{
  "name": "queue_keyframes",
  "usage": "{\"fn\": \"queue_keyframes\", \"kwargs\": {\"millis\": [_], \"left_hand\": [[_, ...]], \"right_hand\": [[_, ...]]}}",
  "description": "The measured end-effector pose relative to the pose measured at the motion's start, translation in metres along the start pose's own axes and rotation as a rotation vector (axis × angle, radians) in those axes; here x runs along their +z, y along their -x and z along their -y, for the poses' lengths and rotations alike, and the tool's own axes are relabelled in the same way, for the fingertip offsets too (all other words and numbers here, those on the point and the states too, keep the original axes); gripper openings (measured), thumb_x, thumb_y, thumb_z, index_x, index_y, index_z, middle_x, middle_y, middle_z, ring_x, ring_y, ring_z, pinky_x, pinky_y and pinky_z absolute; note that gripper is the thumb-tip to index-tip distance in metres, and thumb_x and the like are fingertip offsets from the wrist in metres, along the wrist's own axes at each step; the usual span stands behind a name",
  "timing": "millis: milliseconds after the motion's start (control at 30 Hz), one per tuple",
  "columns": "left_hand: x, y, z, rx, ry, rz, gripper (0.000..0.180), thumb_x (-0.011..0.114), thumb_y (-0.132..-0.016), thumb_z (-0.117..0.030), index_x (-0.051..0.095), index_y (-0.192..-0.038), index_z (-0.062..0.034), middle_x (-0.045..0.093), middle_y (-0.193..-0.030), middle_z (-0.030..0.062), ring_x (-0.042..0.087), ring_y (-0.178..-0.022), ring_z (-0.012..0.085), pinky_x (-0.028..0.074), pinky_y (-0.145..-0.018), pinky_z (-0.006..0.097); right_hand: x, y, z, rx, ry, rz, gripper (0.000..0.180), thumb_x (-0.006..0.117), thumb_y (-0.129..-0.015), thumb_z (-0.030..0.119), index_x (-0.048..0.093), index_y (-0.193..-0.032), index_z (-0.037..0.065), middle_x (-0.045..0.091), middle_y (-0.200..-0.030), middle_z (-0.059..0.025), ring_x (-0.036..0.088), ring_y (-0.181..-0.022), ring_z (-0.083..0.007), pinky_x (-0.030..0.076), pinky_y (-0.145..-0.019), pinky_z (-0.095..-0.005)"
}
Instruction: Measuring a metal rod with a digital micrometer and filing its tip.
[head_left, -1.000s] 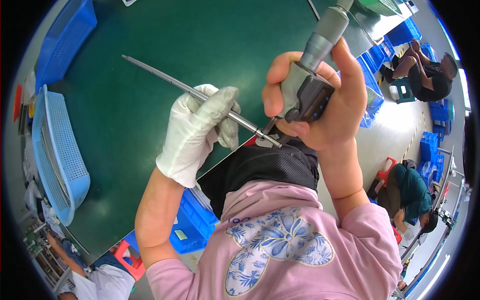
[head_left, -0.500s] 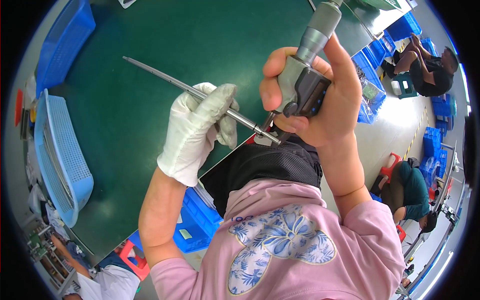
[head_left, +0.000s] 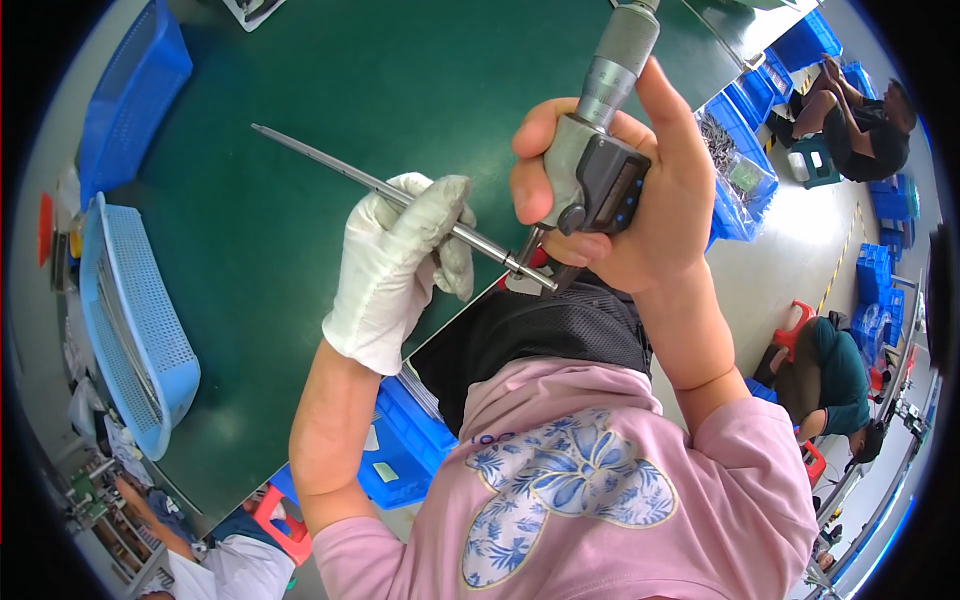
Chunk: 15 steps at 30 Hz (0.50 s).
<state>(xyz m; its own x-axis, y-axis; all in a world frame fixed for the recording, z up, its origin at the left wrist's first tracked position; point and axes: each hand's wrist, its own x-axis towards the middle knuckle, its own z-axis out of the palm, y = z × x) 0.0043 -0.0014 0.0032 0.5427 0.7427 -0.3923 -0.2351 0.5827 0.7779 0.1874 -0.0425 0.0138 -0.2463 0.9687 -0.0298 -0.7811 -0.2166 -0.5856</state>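
My left hand (head_left: pixel 395 265), in a white glove, pinches a slim metal shaft (head_left: pixel 325 158) between thumb and fingers. The shaft slants from a thin tip at the upper left down to a stepped, grooved end near my lap. In my bare right hand (head_left: pixel 672 190) is a grey digital micrometer (head_left: pixel 566 172), its thimble pointing up and away. My fingers and palm wrap around its body. The micrometer's spindle meets the shaft close to the grooved end; whether the jaws press on it I cannot tell. Part of its frame is hidden behind my fingers and the shaft.
Under my hands lies a green tabletop (head_left: pixel 260 300). A light blue basket (head_left: pixel 165 320) with long rods and a darker blue basket (head_left: pixel 135 95) stand at the left. Blue crates (head_left: pixel 735 175) of parts sit at the right. Other people (head_left: pixel 845 385) sit farther off.
The micrometer has shifted slightly left along the shaft, away from its end. My left hand keeps its pinch on the shaft. The whole view has moved a little.
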Motion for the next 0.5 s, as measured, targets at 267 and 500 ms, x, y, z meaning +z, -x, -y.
{"fn": "queue_keyframes", "kwargs": {"millis": [267, 500], "left_hand": [[-0.0001, 0.0002, 0.0005, 0.015, 0.017, -0.027, 0.02, 0.064, -0.086, -0.018, 0.057, -0.072, -0.0046, 0.054, -0.051, 0.0036, 0.05, -0.039, 0.0121, 0.038, -0.037, 0.023], [-0.0018, 0.0005, -0.0008, 0.01, 0.01, -0.014, 0.02, 0.063, -0.086, -0.018, 0.056, -0.072, -0.0046, 0.054, -0.051, 0.0037, 0.049, -0.039, 0.012, 0.038, -0.037, 0.023]], "right_hand": [[0.004, 0.0008, -0.0015, -0.01, 0.008, -0.04, 0.077, 0.018, -0.091, 0.059, 0.052, -0.105, -0.009, 0.059, -0.081, -0.0236, 0.043, -0.041, -0.0158, 0.039, -0.036, -0.0219], [0.0031, -0.0019, -0.0031, -0.007, -0.025, -0.028, 0.078, 0.02, -0.091, 0.061, 0.053, -0.104, -0.009, 0.06, -0.08, -0.0235, 0.045, -0.04, -0.0157, 0.039, -0.036, -0.0208]]}}
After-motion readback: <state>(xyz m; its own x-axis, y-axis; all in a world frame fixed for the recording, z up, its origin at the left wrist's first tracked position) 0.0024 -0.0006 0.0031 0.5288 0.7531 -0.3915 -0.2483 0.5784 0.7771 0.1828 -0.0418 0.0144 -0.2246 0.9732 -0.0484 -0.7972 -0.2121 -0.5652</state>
